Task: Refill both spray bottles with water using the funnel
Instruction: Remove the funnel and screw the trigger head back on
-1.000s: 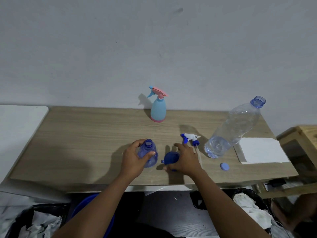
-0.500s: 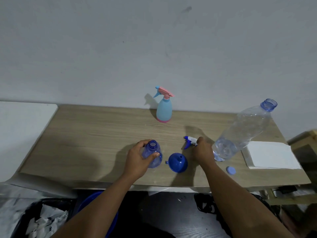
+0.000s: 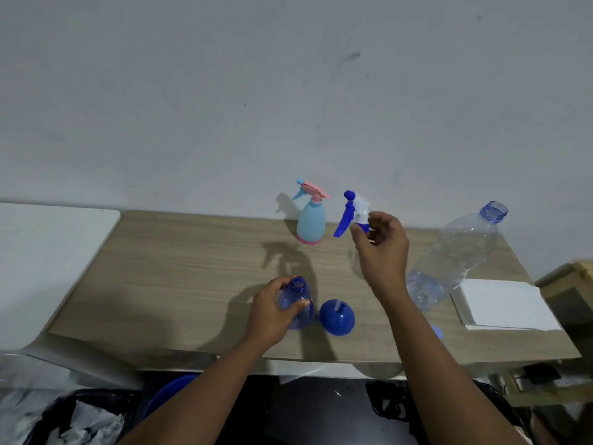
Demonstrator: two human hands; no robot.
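My left hand (image 3: 272,311) grips a small clear blue spray bottle (image 3: 296,303) that stands on the wooden table (image 3: 179,268) with its neck uncapped. Just right of it a blue funnel (image 3: 337,317) lies on the table. My right hand (image 3: 382,248) is raised above the table and pinches the blue and white spray head (image 3: 354,211) by its collar. A light blue spray bottle with a pink head (image 3: 310,216) stands at the back near the wall. A large clear water bottle (image 3: 455,258), uncapped and holding a little water, stands at the right.
A small blue cap (image 3: 437,331) lies near the front edge, partly behind my right forearm. A white pad (image 3: 505,305) rests on the table's right end. A white surface (image 3: 48,252) adjoins the table's left. Bins with crumpled paper (image 3: 80,422) sit below.
My right hand let go of the funnel, took the spray head off the table and lifted it up and back. My left hand stayed on the blue bottle.
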